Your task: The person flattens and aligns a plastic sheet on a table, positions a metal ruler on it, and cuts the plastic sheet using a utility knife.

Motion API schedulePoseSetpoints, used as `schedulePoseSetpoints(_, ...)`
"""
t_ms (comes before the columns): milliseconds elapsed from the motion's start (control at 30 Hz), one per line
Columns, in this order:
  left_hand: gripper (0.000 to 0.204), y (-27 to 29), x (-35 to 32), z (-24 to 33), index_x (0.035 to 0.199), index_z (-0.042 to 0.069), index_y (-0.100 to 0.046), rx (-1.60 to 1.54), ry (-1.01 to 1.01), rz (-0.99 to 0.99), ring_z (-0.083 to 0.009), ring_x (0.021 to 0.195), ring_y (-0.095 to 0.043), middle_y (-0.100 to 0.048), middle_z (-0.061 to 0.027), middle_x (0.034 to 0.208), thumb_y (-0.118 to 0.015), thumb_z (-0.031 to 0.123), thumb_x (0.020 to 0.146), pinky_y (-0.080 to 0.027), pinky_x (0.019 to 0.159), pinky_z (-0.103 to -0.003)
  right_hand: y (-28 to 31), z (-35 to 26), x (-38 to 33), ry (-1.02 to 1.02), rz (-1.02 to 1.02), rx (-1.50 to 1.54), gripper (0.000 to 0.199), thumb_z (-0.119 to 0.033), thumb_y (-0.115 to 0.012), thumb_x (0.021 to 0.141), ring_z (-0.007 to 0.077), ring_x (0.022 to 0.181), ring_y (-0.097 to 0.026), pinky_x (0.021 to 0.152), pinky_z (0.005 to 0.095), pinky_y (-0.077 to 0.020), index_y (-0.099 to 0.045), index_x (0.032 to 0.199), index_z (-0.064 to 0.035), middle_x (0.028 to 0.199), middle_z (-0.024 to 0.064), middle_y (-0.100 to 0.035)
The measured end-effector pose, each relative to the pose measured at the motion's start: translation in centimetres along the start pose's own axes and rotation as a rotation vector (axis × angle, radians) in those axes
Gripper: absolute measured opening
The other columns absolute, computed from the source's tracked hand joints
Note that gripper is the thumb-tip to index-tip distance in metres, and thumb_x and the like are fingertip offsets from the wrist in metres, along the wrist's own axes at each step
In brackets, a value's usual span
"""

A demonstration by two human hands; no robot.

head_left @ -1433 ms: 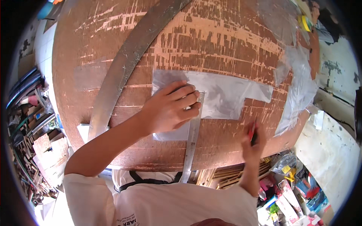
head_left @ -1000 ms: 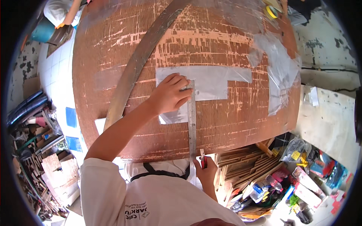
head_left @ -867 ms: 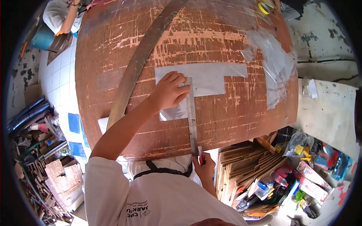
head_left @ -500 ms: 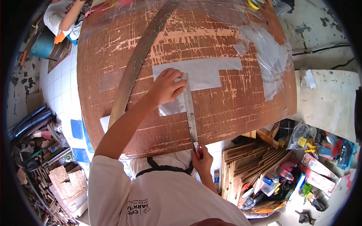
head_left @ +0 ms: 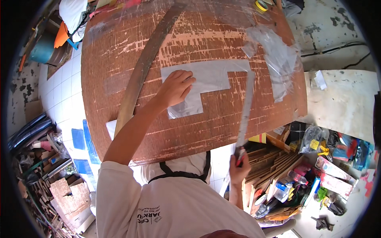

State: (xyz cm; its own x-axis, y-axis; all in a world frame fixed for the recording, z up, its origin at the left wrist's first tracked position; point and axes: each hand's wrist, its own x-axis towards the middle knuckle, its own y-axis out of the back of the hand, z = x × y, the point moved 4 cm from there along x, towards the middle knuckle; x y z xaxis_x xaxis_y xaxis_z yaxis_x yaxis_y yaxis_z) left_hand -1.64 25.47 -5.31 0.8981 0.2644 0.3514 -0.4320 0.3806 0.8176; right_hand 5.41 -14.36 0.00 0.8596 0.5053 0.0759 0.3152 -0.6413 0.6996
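Note:
A translucent plastic sheet (head_left: 212, 77) with stepped edges lies on the worn brown wooden tabletop (head_left: 178, 137). On its left part rests my left hand (head_left: 177, 86), fingers bent and held together; a small dark bit shows at the fingertips, too little to name. My right hand (head_left: 239, 168), at the table's near edge, is closed around a red and dark handled tool, perhaps a cutter (head_left: 239, 157), along with the near end of a long steel ruler (head_left: 246, 105). The ruler slants away over the table, its far end by the sheet's right tip.
A long wooden strip (head_left: 147, 65) crosses the table at left. Crumpled clear plastic (head_left: 278, 59) and a yellow tape roll (head_left: 261, 5) lie at right. Stacked wood strips (head_left: 274, 164) and clutter stand below right, scrap wood (head_left: 69, 194) below left. A person (head_left: 73, 16) is at far left.
My right hand has swung right with the ruler and tool, taking the ruler off the sheet and out of my left hand's reach. My left hand stays on the sheet. The other person has shifted.

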Motion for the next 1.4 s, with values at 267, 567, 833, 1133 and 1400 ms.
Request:
schedulePoseSetpoints(267, 0.020, -0.9, 0.3, 0.1, 0.108, 0.010, -0.064, 0.069, -0.012, 0.050, -0.0300, 0.119, -0.059, -0.060, -0.0076, 0.119, -0.070, 0.010, 0.090, -0.049, 0.105, -0.046, 4.9, -0.4, 5.2, -0.211, 0.196, 0.286, 0.048, -0.001, -0.073, 0.094, 0.0014, 0.073, -0.045, 0.064, 0.0187, -0.0357, -0.063, 0.141, 0.0001, 0.084, -0.0089, -0.058)
schedulePoseSetpoints(567, 0.010, -0.1, 1.1, 0.9, 0.098, 0.010, -0.070, 0.120, 0.012, 0.010, -0.0261, 0.110, -0.063, -0.063, -0.0065, 0.106, -0.071, 0.014, 0.089, -0.055, 0.096, -0.039, 8.9, -0.9, 9.7, -0.141, 0.175, 0.205, 0.049, -0.003, -0.070, 0.096, 0.0070, 0.087, -0.057, 0.081, 0.0219, -0.0479, -0.059, 0.144, 0.0038, 0.096, -0.0030, -0.063)
schedulePoseSetpoints(833, 0.012, -0.3, 1.4, 1.1, 0.100, 0.009, -0.069, 0.174, 0.043, -0.120, -0.0258, 0.104, -0.065, -0.065, -0.0069, 0.103, -0.070, 0.011, 0.088, -0.059, 0.086, -0.040, 10.0, -1.0, 11.5, -0.074, 0.162, 0.278, 0.048, -0.003, -0.072, 0.095, 0.0019, 0.075, -0.047, 0.067, 0.0181, -0.0377, -0.061, 0.141, 0.0042, 0.088, -0.0068, -0.057)
schedulePoseSetpoints(1133, 0.031, 0.1, 2.5, 2.8, 0.115, 0.009, -0.066, 0.180, 0.139, -0.110, -0.0296, 0.104, -0.067, -0.067, -0.0106, 0.101, -0.070, 0.011, 0.084, -0.057, 0.092, -0.044, 13.9, -2.2, 16.6, 0.069, -0.013, 0.068, 0.045, -0.002, -0.072, 0.094, 0.0053, 0.074, -0.051, 0.068, 0.0207, -0.0433, -0.064, 0.138, 0.0043, 0.089, -0.0053, -0.061)
schedulePoseSetpoints(1400, 0.034, -0.6, 3.0, 3.2, 0.117, 0.010, -0.063, 0.187, 0.352, -0.115, -0.0300, 0.103, -0.068, -0.068, -0.0099, 0.100, -0.067, 0.009, 0.083, -0.054, 0.097, -0.044, 13.3, -3.2, 27.9, 0.397, -0.342, -0.211, 0.049, -0.001, -0.077, 0.081, 0.0089, 0.061, -0.049, 0.058, 0.0268, -0.0426, -0.071, 0.129, -0.0028, 0.070, 0.0009, -0.055)
